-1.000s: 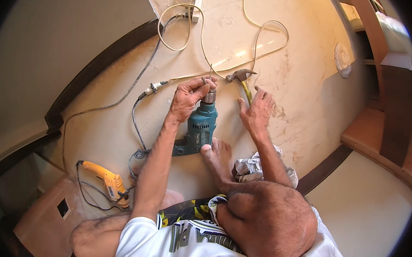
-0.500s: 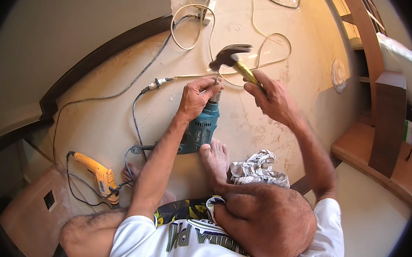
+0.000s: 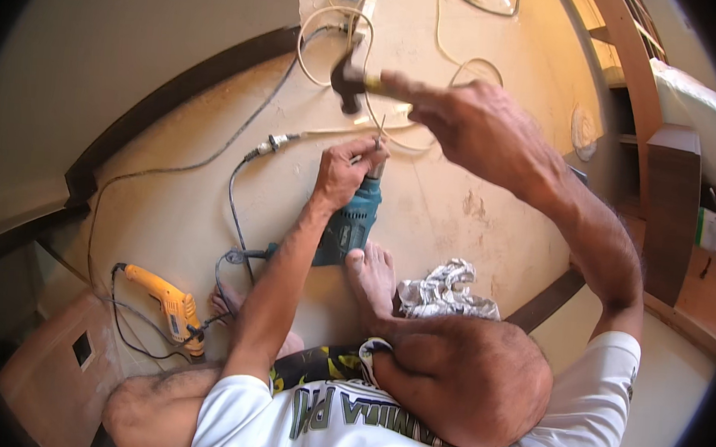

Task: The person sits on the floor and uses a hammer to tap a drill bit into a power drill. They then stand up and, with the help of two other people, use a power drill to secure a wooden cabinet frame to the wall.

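Observation:
A teal power drill [image 3: 345, 232] lies on the floor by my bare foot, its chuck pointing away from me. My left hand [image 3: 343, 174] is closed at the chuck's tip, pinching a thin metal bit [image 3: 382, 124] that sticks out beyond the fingers. Whether the bit sits in the chuck is hidden by the fingers. In my right hand [image 3: 484, 137] is a claw hammer [image 3: 349, 82], gripped by its yellow handle and blurred by motion. The hammer's dark head hangs above and beyond the bit, apart from it.
A yellow power drill [image 3: 171, 306] lies at lower left with its cord. Crumpled newspaper [image 3: 444, 292] is beside my foot. A joined plug [image 3: 272, 144] and loops of pale cable [image 3: 438, 30] run over the floor to a power strip [image 3: 364, 12]. Wooden shelving [image 3: 669, 220] stands at right.
The hammer has lifted off the bit and swung up and leftward, its head turned. My right arm has risen with it. My left hand and the teal drill stay nearly in place.

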{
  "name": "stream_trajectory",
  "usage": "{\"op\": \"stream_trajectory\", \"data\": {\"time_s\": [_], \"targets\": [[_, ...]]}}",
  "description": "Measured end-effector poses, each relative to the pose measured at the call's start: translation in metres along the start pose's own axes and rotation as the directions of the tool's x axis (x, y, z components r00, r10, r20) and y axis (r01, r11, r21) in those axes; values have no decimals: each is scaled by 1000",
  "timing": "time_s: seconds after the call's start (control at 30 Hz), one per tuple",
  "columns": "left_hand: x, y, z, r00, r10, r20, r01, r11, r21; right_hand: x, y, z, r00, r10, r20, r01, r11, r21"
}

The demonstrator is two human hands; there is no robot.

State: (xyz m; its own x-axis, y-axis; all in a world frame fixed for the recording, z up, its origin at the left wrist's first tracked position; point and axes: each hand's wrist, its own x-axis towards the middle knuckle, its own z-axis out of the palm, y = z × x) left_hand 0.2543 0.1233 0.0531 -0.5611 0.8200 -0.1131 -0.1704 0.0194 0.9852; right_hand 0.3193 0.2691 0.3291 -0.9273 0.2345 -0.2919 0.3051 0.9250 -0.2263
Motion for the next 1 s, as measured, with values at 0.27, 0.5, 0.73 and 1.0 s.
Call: {"op": "stream_trajectory", "data": {"time_s": [0.27,0.5,0.73,1.0], "targets": [[-2,-1,-3,998,11,56,-16,995,95,-11,22,17,998,58,-23,-57,997,45],[4,10,0,996,60,61,-73,968,242,-10,26,16,999,25,-28,-24,1000,20],[-9,9,3,991,127,52,-137,948,287,-29,29,35,997,20,-71,-12,993,120],[3,6,3,997,-2,80,-22,954,298,-54,71,113,956,238,-171,-175,932,318]]}}
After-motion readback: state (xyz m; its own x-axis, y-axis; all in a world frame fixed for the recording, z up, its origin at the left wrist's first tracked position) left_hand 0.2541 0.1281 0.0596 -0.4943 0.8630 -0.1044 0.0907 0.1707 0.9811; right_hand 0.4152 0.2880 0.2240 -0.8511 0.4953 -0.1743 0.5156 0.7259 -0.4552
